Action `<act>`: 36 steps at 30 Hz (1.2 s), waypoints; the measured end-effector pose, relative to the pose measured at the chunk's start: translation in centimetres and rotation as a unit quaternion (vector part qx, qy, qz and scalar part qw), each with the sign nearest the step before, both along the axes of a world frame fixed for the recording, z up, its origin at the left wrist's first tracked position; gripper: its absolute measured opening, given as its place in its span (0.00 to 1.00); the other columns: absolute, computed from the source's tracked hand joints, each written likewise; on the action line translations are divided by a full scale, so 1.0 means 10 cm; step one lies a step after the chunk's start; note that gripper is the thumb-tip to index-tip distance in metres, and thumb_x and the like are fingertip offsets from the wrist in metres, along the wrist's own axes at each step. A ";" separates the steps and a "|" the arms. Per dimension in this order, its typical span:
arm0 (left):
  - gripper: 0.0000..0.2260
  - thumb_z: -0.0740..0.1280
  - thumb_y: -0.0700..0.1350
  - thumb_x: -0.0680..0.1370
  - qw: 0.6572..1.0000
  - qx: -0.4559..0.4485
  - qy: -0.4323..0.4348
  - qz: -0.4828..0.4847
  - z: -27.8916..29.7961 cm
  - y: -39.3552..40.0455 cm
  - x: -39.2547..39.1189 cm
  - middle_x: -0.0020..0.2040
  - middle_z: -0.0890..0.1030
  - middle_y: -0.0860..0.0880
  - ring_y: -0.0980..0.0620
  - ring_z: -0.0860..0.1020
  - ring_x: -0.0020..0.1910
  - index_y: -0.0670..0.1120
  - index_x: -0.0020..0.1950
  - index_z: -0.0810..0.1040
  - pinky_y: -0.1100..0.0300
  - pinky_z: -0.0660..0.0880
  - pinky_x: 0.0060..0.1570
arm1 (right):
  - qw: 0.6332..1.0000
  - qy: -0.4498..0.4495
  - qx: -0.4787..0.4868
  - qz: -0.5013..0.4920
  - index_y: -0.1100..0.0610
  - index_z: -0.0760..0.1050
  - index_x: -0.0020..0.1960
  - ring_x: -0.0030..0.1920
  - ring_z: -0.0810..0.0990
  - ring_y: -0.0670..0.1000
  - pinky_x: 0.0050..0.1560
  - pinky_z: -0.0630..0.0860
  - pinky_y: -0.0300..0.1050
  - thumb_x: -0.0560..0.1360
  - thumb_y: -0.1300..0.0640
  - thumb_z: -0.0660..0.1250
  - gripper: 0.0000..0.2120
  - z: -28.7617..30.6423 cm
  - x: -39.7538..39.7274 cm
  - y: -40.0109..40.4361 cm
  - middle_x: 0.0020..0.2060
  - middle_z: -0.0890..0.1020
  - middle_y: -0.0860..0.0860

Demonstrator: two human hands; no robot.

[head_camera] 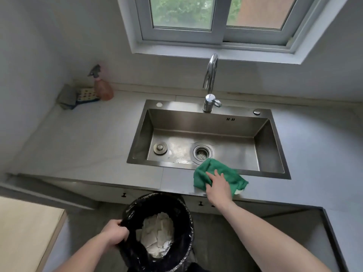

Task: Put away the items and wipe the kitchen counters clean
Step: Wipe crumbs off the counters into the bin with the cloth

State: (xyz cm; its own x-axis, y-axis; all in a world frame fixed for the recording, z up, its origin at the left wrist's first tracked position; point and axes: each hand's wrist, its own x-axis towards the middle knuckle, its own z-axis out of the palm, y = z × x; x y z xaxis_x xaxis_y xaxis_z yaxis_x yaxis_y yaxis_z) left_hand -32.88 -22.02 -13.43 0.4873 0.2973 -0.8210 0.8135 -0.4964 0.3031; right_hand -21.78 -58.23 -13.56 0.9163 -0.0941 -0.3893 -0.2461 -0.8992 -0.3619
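Right now the right hand point(218, 186) lies flat, fingers straight, on a crumpled green microfibre cloth point(216, 176) at the front edge of the pale grey counter point(98, 146), lower centre of the frame, just below the rim of the stainless steel sink point(275, 146). The left hand point(115, 233) grips the rim of a round bin lined with a black plastic bag point(176, 211), held under the counter edge with crumpled white paper inside. My worry: if the bin sits slightly left of the cloth, swept crumbs could miss it and hit the floor. A loose liner might also slip from that grip.
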 end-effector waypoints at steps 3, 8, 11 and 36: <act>0.09 0.63 0.37 0.54 1.000 0.000 -0.003 0.016 -0.05 0.23 -0.02 0.25 0.77 0.45 0.46 0.74 0.25 0.44 0.29 0.80 0.64 0.69 0.25 | 0.997 0.007 0.061 0.049 0.43 0.68 0.76 0.81 0.56 0.55 0.78 0.58 0.50 0.81 0.58 0.62 0.25 0.05 0.05 0.48 0.80 0.62 0.49; 0.08 0.63 0.38 0.55 1.000 0.002 0.002 0.004 -0.07 0.64 0.03 0.24 0.77 0.46 0.47 0.74 0.24 0.44 0.30 0.79 0.64 0.68 0.25 | 0.983 -0.051 0.176 0.030 0.42 0.75 0.71 0.76 0.68 0.48 0.74 0.64 0.44 0.79 0.60 0.64 0.24 0.22 0.31 1.31 0.74 0.73 0.47; 0.10 0.66 0.37 0.58 1.000 0.008 0.015 -0.013 -0.14 0.98 0.10 0.24 0.77 0.47 0.47 0.76 0.26 0.42 0.35 0.83 0.64 0.71 0.25 | 0.985 -0.030 0.163 0.051 0.43 0.73 0.73 0.79 0.60 0.56 0.78 0.58 0.51 0.80 0.59 0.64 0.24 0.17 0.50 1.83 0.78 0.67 0.49; 0.18 0.66 0.37 0.56 0.996 -0.031 0.019 -0.084 -0.50 1.59 0.23 0.34 0.84 0.40 0.37 0.85 0.37 0.45 0.43 0.85 0.49 0.82 0.33 | 0.951 -0.085 0.274 -0.114 0.40 0.80 0.64 0.61 0.74 0.28 0.61 0.67 0.23 0.80 0.61 0.65 0.20 0.66 -1.30 1.81 0.58 0.79 0.26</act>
State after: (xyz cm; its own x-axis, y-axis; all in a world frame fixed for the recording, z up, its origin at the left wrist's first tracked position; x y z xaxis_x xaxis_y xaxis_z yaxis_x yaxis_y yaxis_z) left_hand -30.59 -6.14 -18.39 0.4943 0.1616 -0.8541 0.7319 -0.6075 0.3086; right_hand -34.77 -40.16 -6.93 0.9506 -0.1242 -0.2843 -0.3077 -0.4948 -0.8127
